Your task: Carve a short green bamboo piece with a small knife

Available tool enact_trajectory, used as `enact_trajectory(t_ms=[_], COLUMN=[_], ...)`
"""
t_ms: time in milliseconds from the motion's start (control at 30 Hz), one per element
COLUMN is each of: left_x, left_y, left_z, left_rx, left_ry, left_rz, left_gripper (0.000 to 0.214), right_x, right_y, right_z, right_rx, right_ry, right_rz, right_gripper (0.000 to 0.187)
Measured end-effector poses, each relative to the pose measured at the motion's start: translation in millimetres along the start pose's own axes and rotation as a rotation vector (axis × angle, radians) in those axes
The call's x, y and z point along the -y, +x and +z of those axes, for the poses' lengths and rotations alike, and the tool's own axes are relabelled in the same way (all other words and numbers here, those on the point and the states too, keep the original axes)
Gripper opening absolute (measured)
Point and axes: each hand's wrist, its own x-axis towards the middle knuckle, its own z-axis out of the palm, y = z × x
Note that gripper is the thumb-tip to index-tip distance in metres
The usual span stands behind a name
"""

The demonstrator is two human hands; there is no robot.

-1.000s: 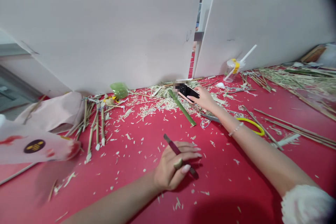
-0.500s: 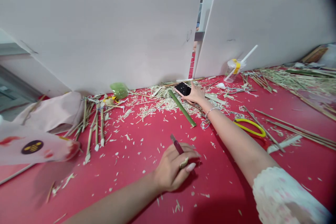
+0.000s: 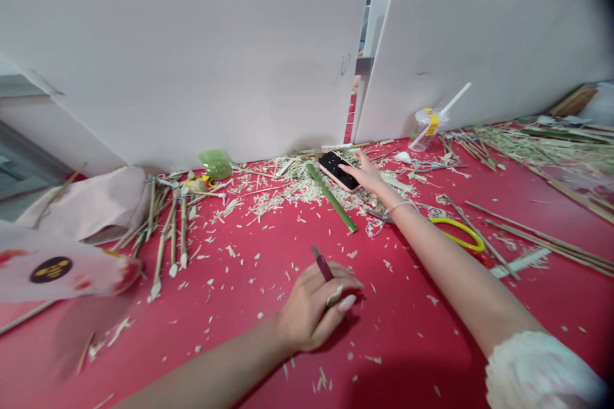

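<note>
My left hand (image 3: pixel 316 310) rests on the red table, its fingers curled around a small knife (image 3: pixel 322 263) with a dark red handle and a short blade pointing away from me. The grip hides the handle's lower end. Farther out, my right hand (image 3: pixel 368 174) is open, fingers apart, with one fingertip over the screen of a phone (image 3: pixel 338 170) in a pink case. The phone lies among pale shavings at the foot of the white board. Just in front of it is a split green bamboo strip (image 3: pixel 341 206), partly blurred out at its upper end.
White boards (image 3: pixel 192 70) stand along the back. Yellow-handled scissors (image 3: pixel 460 230) lie under and beside my right forearm. A clear cup (image 3: pixel 426 128) with a straw leans at the back. Bamboo sticks (image 3: pixel 183 230), a pink cloth bag (image 3: pixel 100 201) and a printed plastic bag (image 3: pixel 71 265) are at left.
My right hand has loosened from the phone and slid a little to the right, so more of the screen shows. The left hand with the knife has hardly moved.
</note>
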Motion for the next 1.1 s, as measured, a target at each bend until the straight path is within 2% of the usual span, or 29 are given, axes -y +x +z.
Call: enact_trajectory(t_ms=[100,200,233,300,333,400,433,567,667,767,867,933,1033,1100], left_x=[-1,-1,0,2,3,6,7,8,8,7,4,3,2,3], left_y=[0,0,-1,-4,-6,-10,-12,-19,-19,-17,-17,-16,-12,-7], left_z=[-0.4,-0.8,-0.9,-0.8,-0.6,-0.2,0.1,0.6,1.0,2.6,5.6,8.3,13.0,16.1], left_rx=[0.009,0.01,0.013,0.017,0.017,0.006,-0.003,-0.067,-0.044,-0.001,-0.066,-0.169,-0.418,-0.524], left_ry=[-0.012,-0.009,-0.002,0.018,0.03,0.04,0.039,0.008,-0.053,-0.137,-0.221,-0.258,-0.286,-0.369], left_rz=[-0.006,-0.014,-0.026,-0.053,-0.062,-0.06,-0.059,-0.162,-0.176,-0.156,-0.272,-0.381,-0.542,-0.676], left_gripper=[0.026,0.029,0.031,0.038,0.04,0.046,0.048,0.049,0.048,0.047,0.045,0.041,0.033,0.033], right_x=[-7,1,6,19,25,34,38,47,56,60,54,47,36,31], right_y=[-21,-62,-80,-119,-138,-171,-184,-213,-219,-221,-215,-208,-198,-195], right_z=[-13,-23,-25,-29,-30,-33,-34,-37,-37,-34,-29,-26,-22,-20], right_rx=[-0.06,-0.042,0.004,0.198,0.261,0.312,0.364,0.698,0.826,0.813,0.784,0.73,0.524,0.424], right_ry=[0.184,0.324,0.388,0.662,0.72,0.795,0.876,1.217,1.263,1.22,1.198,1.247,1.31,1.303], right_rz=[0.009,-0.015,-0.027,-0.04,-0.068,-0.11,-0.087,0.107,0.081,0.038,0.077,0.115,0.157,0.176], right_gripper=[0.059,0.04,0.032,0.022,0.019,0.017,0.017,0.025,0.03,0.03,0.032,0.035,0.035,0.033])
